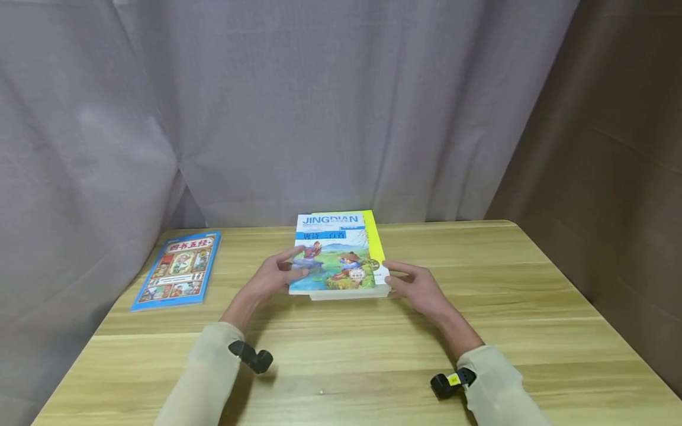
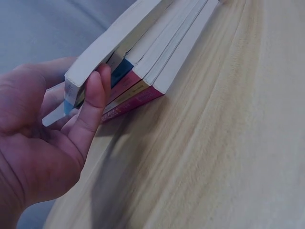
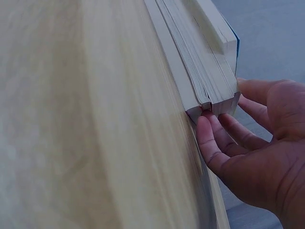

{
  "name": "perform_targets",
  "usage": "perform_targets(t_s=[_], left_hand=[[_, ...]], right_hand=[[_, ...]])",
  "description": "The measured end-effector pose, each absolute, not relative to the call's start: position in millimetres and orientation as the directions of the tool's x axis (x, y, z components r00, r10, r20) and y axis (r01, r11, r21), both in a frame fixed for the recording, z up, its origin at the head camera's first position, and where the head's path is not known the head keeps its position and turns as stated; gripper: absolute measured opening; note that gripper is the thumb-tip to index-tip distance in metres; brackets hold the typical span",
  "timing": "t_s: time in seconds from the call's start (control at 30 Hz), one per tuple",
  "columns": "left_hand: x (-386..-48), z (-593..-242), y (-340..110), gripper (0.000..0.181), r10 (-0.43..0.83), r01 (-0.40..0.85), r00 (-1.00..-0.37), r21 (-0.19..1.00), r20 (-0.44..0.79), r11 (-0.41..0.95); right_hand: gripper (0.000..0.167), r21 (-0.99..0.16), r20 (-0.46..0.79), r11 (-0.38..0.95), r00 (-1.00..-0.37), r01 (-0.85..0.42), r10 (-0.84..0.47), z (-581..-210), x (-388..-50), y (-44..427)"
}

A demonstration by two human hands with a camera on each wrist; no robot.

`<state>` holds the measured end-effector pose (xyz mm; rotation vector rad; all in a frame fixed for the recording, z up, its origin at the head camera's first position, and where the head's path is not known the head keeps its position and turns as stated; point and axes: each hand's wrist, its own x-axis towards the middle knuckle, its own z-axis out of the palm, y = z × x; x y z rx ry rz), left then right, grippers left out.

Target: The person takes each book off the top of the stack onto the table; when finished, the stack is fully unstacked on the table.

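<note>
Stack: pile of books (image 2: 162,45) mid-way along the far edge of the surface (image 1: 346,355), spines out to the sides; seems to rest on the wood, small lift can't be ruled out.
Top book: picture cover book (image 1: 335,254), face up on the pile, shifted left so its left edge overhangs the books beneath.
Yellow book: yellow cover (image 1: 375,236) just under it, strip showing along the right and far sides.
Left hand: left hand (image 1: 269,275) pinches the overhanging left edge of the top book.
Right hand: right hand (image 1: 422,290) grips the right side of the pile near its front corner, thumb high, other fingers lower down.
Blue book: blue-bordered book (image 1: 178,269) flat by the left edge of the surface, near the far left corner, well apart from the pile, untouched.
Step in hand: probably placing or squaring the top book on the pile; not lined up yet.
Next move: would call for easing the top book right while the right hand braces the lower books, then evening the front edges.
Risk: lower books could slip if pushed unevenly.
</note>
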<state>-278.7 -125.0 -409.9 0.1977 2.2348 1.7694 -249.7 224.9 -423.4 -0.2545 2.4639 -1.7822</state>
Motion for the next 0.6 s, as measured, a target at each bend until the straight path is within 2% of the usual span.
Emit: perform_targets(t_s=[0.2, 0.37, 0.6], left_hand=[[-272.7, -407.9, -128.8, 0.095, 0.315, -0.138, -0.936, 0.987, -0.157, 0.079], [-270.9, -411.6, -131.7, 0.097, 0.342, -0.168, -0.926, 0.986, -0.157, -0.002], [-265.6, -415.0, -134.8, 0.097, 0.356, -0.194, -0.919, 0.980, -0.169, -0.035]], right_hand=[[0.052, -0.944, 0.017, 0.321, -0.982, -0.078, -0.188, -414.4, -247.5, 227.7], [0.053, -0.943, 0.002, 0.328, -0.985, -0.061, -0.175, -412.8, -247.2, 227.5], [0.053, -0.939, -0.015, 0.342, -0.985, -0.045, -0.171, -412.5, -247.6, 225.5]])
